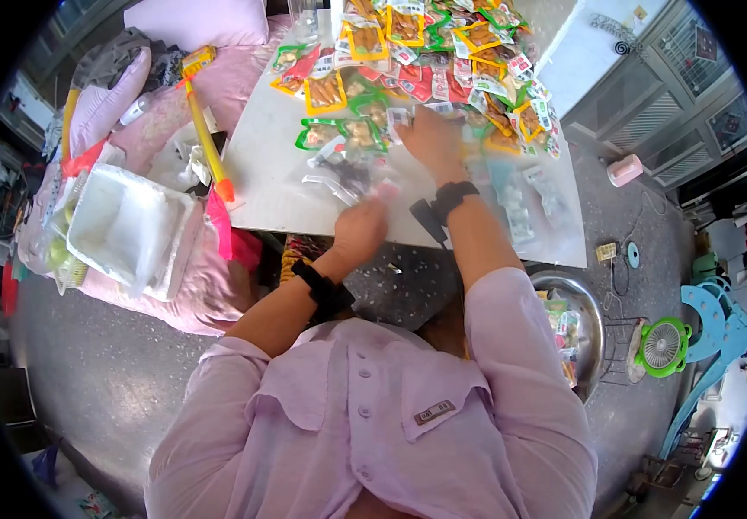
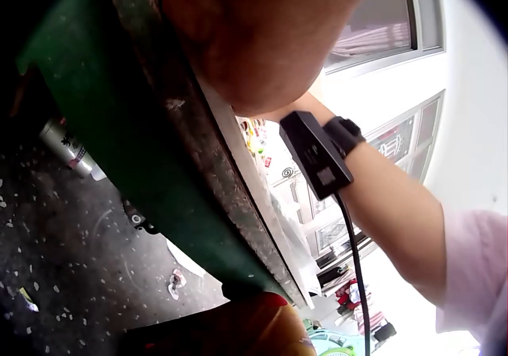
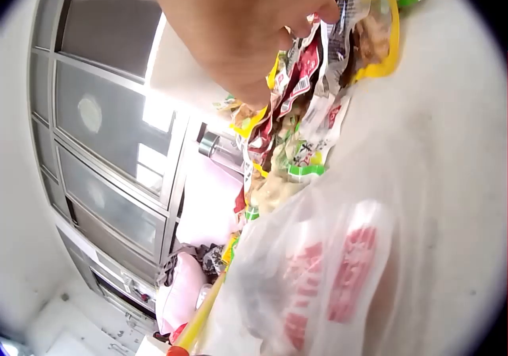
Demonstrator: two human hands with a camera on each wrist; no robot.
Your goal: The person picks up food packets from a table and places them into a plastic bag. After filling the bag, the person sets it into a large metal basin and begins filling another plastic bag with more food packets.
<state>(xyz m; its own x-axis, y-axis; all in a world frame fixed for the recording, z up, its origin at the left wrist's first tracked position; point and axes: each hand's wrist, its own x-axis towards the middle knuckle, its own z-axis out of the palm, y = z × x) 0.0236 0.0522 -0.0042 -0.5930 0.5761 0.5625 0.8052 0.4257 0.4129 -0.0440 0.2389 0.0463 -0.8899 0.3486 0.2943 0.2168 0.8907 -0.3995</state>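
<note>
My left hand (image 1: 362,232) is at the table's near edge with its fingers curled, gripping the near end of a clear plastic bag (image 3: 349,269) with red print. The bag lies over the table and blurs in the head view. My right hand (image 1: 432,143) reaches over the near edge of a heap of snack packets (image 1: 425,73), its fingertips bent down among them. I cannot tell whether it pinches a packet. Green-edged packets (image 1: 339,134) lie just left of it. In the left wrist view the left hand (image 2: 262,38) shows only in part, its fingers hidden.
White-and-clear packets (image 1: 516,212) lie on the white table (image 1: 256,186) at right. A metal basin (image 1: 596,333) holding packets stands below the right edge. To the left, a white foam box (image 1: 122,225) rests on a pink-covered bed, beside a yellow stick (image 1: 205,130). A green fan (image 1: 663,346) stands far right.
</note>
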